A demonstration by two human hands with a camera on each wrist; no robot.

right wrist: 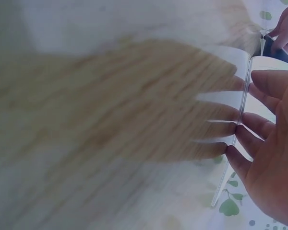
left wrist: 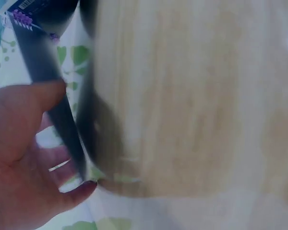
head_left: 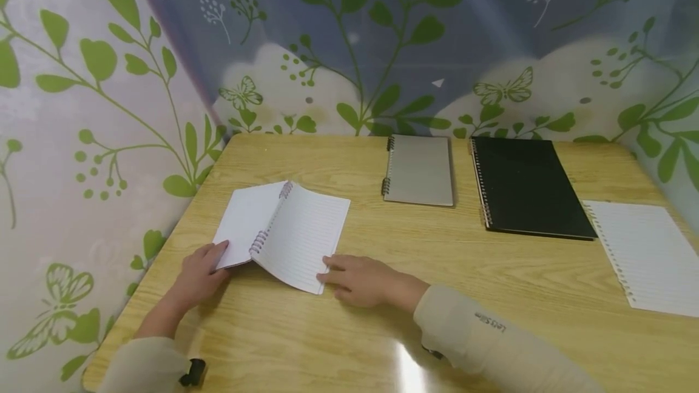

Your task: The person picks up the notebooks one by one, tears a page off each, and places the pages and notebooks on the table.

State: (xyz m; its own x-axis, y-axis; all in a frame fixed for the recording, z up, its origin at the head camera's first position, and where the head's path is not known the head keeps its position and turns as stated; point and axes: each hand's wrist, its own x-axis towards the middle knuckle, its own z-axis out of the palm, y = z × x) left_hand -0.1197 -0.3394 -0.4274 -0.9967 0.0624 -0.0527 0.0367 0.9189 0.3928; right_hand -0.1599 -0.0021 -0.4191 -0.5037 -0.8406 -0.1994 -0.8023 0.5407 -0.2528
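Observation:
A small spiral notebook (head_left: pixel 306 238) lies spread at the left of the table, with a blank white page (head_left: pixel 243 217) on one side of the coil and a lined page on the other. My left hand (head_left: pixel 199 272) pinches the lower left corner, thumb over the white page. In the left wrist view, that hand (left wrist: pixel 24 153) has the thumb and fingers on opposite faces of the dark cover (left wrist: pixel 33 52). With fingers extended, my right hand (head_left: pixel 360 281) touches the lined page's right edge. The right wrist view shows its fingertips (right wrist: pixel 229 148) along that edge, close on the tabletop.
A grey spiral notebook (head_left: pixel 419 170) and a larger black one (head_left: pixel 530 187) lie closed toward the back. Loose lined sheets (head_left: pixel 650 253) with punched edges sit at the far right. Leaf-patterned walls (head_left: pixel 338 47) border the wooden table (head_left: pixel 437 241) at the back and left.

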